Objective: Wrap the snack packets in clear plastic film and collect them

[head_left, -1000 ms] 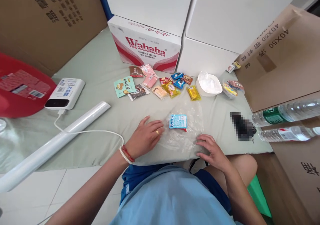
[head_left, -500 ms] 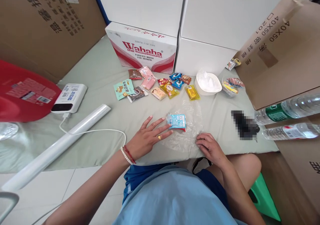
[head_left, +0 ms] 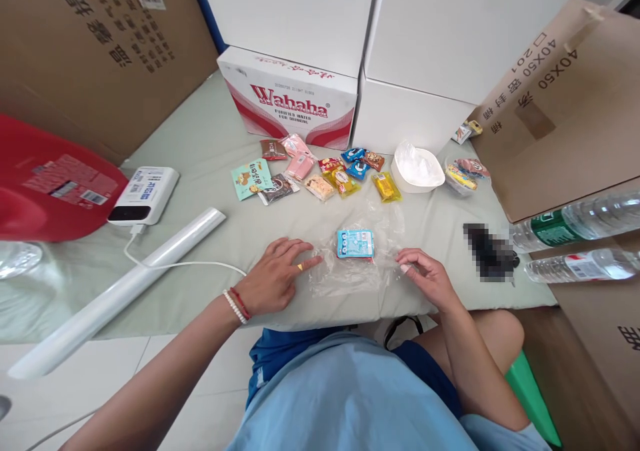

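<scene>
A small blue snack packet (head_left: 355,244) with a red edge lies on a crinkled sheet of clear plastic film (head_left: 345,281) near the table's front. My left hand (head_left: 275,274) rests on the cloth left of the packet, palm down and fingers apart. Its index fingertip touches the film's left edge. On the other side, my right hand (head_left: 427,281) has thumb and index finger closed on the film's right edge. Neither hand touches the packet.
Several wrapped snacks (head_left: 341,181) lie behind the film, beside a white bowl (head_left: 419,183) holding clear plastic. A white tube (head_left: 150,274) and a cabled white device (head_left: 145,194) are on the left. Water bottles (head_left: 585,221) and a carton (head_left: 540,117) stand right.
My left hand has drawn back leftward from the blue packet to the film's left edge. My right hand's fingers have shifted onto the film's right edge.
</scene>
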Demonstrator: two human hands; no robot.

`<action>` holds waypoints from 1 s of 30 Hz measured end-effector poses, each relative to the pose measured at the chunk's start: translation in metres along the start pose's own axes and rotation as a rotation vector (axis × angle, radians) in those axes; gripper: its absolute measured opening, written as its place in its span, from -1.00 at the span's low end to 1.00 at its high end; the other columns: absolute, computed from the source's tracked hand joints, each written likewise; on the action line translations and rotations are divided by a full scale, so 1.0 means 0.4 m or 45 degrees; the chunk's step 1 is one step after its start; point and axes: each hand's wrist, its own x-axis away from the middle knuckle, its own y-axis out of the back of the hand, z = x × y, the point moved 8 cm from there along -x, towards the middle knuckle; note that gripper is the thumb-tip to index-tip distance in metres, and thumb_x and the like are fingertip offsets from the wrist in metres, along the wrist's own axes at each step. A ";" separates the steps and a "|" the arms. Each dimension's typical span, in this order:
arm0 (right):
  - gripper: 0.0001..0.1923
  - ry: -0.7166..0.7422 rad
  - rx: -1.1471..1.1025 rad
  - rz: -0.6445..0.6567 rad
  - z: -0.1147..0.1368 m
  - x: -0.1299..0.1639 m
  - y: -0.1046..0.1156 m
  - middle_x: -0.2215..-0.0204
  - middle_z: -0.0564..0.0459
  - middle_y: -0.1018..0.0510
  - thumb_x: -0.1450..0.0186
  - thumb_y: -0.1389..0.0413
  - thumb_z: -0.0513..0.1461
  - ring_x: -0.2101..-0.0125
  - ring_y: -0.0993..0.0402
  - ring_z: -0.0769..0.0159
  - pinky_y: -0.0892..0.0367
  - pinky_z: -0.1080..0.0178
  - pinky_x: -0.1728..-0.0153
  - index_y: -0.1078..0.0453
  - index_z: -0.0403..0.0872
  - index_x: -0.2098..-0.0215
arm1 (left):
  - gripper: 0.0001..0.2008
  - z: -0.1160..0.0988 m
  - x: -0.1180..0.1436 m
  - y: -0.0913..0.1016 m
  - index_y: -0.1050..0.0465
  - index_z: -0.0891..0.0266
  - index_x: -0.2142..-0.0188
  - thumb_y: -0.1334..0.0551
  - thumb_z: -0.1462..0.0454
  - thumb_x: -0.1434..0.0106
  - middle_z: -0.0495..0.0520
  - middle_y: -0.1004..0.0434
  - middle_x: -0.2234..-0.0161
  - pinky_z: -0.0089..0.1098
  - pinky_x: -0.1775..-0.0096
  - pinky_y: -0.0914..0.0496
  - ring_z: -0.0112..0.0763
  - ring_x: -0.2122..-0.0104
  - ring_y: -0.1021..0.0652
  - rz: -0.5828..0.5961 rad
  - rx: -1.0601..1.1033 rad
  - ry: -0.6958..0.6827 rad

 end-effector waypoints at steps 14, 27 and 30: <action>-0.59 -0.403 -0.214 -0.066 -0.083 -0.083 0.007 0.32 0.04 -0.55 -0.23 -0.29 0.14 0.30 -0.45 0.24 -0.42 0.19 0.20 -0.46 0.00 0.27 | -0.66 0.064 -0.050 -0.015 -0.54 0.19 0.30 -0.07 0.15 -0.49 0.13 -0.50 0.27 -0.25 0.11 -0.39 -0.27 0.21 -0.44 -0.196 0.444 0.089; -0.52 -0.518 0.352 -0.193 -0.138 -0.145 0.047 0.60 0.14 -0.33 -0.28 -0.10 0.18 0.51 -0.18 0.32 -0.11 0.27 0.44 -0.35 -0.02 0.49 | -0.54 0.132 -0.092 -0.025 -0.19 0.14 0.62 -0.06 0.11 -0.43 0.01 -0.30 0.55 -0.26 0.31 -0.32 -0.30 0.44 -0.39 -0.387 0.324 0.667; -0.54 -0.551 0.576 -0.202 -0.154 -0.145 0.056 0.62 0.13 -0.33 -0.30 -0.07 0.13 0.52 -0.21 0.30 -0.12 0.25 0.44 -0.34 -0.02 0.53 | -0.62 0.142 -0.080 -0.022 -0.39 0.16 0.50 -0.10 0.10 -0.42 0.08 -0.42 0.43 -0.21 0.24 -0.38 -0.22 0.34 -0.47 -0.466 0.271 0.743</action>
